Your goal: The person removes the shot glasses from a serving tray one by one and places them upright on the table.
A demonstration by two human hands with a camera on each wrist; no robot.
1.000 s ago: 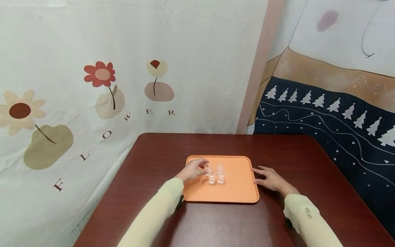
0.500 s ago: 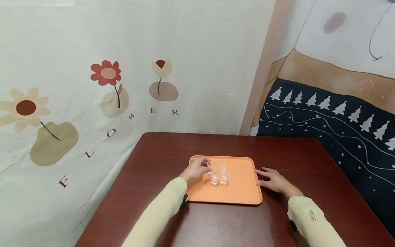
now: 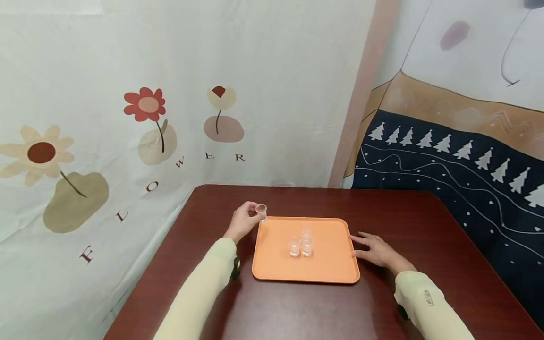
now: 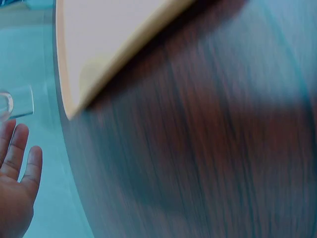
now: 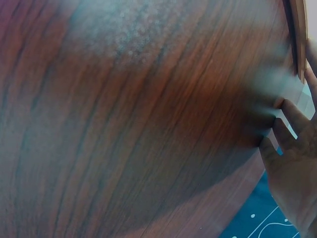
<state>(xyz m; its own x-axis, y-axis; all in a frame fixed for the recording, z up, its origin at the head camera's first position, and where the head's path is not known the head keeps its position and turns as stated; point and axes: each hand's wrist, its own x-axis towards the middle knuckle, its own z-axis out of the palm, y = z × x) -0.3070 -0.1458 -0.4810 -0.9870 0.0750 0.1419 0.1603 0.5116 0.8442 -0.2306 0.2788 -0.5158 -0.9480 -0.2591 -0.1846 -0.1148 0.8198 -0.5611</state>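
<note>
Near the tray's far left corner, my left hand (image 3: 243,221) pinches a small clear shot glass (image 3: 261,212) between thumb and fingers. In the left wrist view the held glass (image 4: 22,101) shows at the left edge, above the fingertips. Three more clear shot glasses stand close together on the orange tray (image 3: 331,259): one at the front left (image 3: 294,248), one at the front right (image 3: 307,249) and one behind (image 3: 306,233). My right hand (image 3: 376,251) lies at the tray's right edge, its extended fingers reaching the rim.
The tray lies on a dark reddish-brown wooden table (image 3: 297,311) with rounded far corners. Behind the table hangs a pale cloth with printed flowers (image 3: 276,94), and to the right a dark blue cloth with white trees (image 3: 433,174).
My left hand has lifted one shot glass from the group on the tray and carried it left and away, to the tray's far left corner. The right hand stays at the tray's edge.
</note>
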